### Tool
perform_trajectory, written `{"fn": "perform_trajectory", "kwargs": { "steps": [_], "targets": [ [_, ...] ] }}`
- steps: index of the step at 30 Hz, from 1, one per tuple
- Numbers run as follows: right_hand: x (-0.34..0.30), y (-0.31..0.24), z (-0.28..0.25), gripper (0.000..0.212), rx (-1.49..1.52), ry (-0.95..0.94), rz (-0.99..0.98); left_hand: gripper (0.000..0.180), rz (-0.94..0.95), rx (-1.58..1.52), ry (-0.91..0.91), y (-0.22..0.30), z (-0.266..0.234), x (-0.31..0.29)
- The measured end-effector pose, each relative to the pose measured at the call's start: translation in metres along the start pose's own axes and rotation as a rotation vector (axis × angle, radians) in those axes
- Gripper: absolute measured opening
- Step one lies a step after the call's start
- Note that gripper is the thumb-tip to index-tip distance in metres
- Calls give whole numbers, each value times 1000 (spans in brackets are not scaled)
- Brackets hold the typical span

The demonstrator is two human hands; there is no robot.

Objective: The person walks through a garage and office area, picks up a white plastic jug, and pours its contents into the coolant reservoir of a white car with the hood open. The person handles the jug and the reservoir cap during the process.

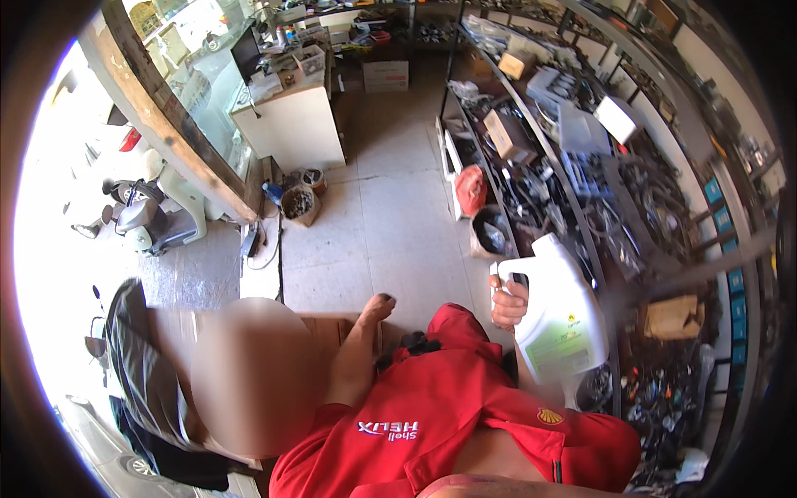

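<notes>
In my right hand (508, 304) is the handle of a white plastic jug (558, 307) with a green label. The jug hangs tilted in front of the shelving, its fingers-side handle toward my body. My left hand (380, 308) is held out ahead of my waist with its fingers curled; whatever they hold, if anything, is too small to make out. Between my arms lies my red shirt (432, 390), with a black item (413, 345) near its hem. A brown boxy surface (328, 326) is behind my left forearm. Next to that arm, a rounded blurred patch (257, 373) hides what is there.
Crowded metal shelving (573, 178) full of parts and boxes runs along the right. A bucket (490, 232) and a red bag (471, 191) stand at its foot. A white counter (292, 124) and a basket (300, 204) are ahead left; a scooter (162, 212) stands outside.
</notes>
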State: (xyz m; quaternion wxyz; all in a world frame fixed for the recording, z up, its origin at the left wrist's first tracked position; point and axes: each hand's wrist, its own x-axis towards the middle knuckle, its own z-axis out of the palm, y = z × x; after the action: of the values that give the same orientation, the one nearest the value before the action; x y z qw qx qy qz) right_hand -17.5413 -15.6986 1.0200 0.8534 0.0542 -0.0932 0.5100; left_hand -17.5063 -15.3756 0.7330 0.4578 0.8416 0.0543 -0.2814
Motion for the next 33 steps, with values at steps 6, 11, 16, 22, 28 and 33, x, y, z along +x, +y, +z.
{"fn": "perform_trajectory", "kwargs": {
  "steps": [6,11,16,22,28,33],
  "targets": [
    [106,-116,-37,30,-13,-80,138,38,109,-105,74,81,-74,117],
    [207,-223,-57,36,-102,5,185,37,-119,186,131,22,-160,137],
    [329,-295,-55,33,-321,335,445,35,-325,-95,492,-73,-211,75],
    [495,-295,-78,25,-611,548,705,33,-751,-598,852,-151,-166,16],
    [661,-204,-132,25,-461,359,975,33,-929,-1378,709,-187,-146,8],
    [775,-119,-154,25,-303,301,1099,41,-761,-1450,881,-222,-288,-17]
  ]
}}
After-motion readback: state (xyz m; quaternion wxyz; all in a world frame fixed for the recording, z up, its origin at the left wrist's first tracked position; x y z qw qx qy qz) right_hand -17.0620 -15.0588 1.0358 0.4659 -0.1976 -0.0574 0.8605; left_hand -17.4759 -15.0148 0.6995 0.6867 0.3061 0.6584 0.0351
